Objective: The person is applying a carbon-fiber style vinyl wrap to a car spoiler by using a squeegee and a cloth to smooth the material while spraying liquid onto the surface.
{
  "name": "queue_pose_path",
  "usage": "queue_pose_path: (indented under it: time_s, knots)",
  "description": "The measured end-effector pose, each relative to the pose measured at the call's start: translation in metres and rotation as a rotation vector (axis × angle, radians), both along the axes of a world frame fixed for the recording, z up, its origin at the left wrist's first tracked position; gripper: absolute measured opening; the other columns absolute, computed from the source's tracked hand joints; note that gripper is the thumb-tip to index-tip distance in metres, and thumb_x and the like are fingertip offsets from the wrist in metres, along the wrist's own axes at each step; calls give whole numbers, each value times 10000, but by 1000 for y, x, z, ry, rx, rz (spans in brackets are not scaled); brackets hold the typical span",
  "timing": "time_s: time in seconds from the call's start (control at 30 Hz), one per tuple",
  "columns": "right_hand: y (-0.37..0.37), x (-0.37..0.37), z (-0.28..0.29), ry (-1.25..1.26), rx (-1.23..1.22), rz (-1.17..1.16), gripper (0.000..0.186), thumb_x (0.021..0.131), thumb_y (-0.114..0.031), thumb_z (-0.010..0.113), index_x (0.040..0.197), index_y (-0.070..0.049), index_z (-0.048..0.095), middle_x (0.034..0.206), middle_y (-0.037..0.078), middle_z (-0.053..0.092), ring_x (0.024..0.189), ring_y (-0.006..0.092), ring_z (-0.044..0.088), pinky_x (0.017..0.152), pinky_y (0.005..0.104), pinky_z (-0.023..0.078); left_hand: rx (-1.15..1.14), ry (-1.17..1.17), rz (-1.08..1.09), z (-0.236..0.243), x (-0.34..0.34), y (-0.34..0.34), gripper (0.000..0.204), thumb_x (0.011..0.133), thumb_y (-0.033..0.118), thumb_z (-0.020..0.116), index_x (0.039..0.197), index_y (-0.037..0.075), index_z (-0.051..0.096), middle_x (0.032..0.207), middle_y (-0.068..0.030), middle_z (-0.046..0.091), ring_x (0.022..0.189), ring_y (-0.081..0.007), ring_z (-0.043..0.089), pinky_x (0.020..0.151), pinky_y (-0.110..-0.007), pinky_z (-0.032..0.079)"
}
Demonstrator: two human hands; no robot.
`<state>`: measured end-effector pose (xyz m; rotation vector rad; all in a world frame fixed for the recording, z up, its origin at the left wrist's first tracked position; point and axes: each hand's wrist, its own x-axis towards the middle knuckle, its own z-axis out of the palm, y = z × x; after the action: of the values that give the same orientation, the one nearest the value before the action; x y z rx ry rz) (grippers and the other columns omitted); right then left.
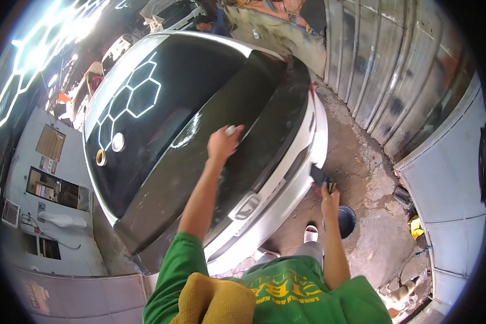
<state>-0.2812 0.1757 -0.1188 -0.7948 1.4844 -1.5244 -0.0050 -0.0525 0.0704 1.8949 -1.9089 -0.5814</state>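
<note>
Before me stands the rear of a white car [321,127] with a dark panel [221,116] across its back. My left hand [223,144] reaches over this panel, its fingers closed around a small white object [230,130] whose kind I cannot make out. To the right, beside the bumper, my right hand [328,190] grips a dark flat pad [318,174] by its lower end. On the rear glass [183,70], left of my left hand, rest a white tape roll [117,142] and a yellowish tape roll [101,157].
A dark bucket [346,222] stands on the wet concrete floor [372,200] by my right forearm. A corrugated metal wall [383,65] rises to the right. A yellow item [416,227] lies near the grey panel [448,183]. A mustard towel [216,299] hangs over my front.
</note>
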Motion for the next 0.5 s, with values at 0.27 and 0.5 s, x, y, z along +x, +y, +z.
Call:
queue_pose_path:
  time_s: [0.27, 0.5]
  knots:
    - [-37, -71, 36, -848, -461, -25, 304, 1031, -212, 541, 1222, 15, 609, 1159, 92, 679, 1045, 208, 666, 891, 322, 518, 151, 201, -1023, -16, -251, 68, 501, 888, 450, 691, 1152, 25, 664, 1175, -216, 638, 1132, -360, 603, 972, -415, 466]
    - [48, -148, -186, -223, 385, -226, 310, 942, -305, 676, 842, -17, 619, 708, -58, 511, 684, 76, 429, 617, 285, 378, -405, -292, -414, -65, -123, -61, 459, 943, 337, 614, 1301, 57, 555, 1270, -191, 599, 1198, -318, 560, 999, -424, 429]
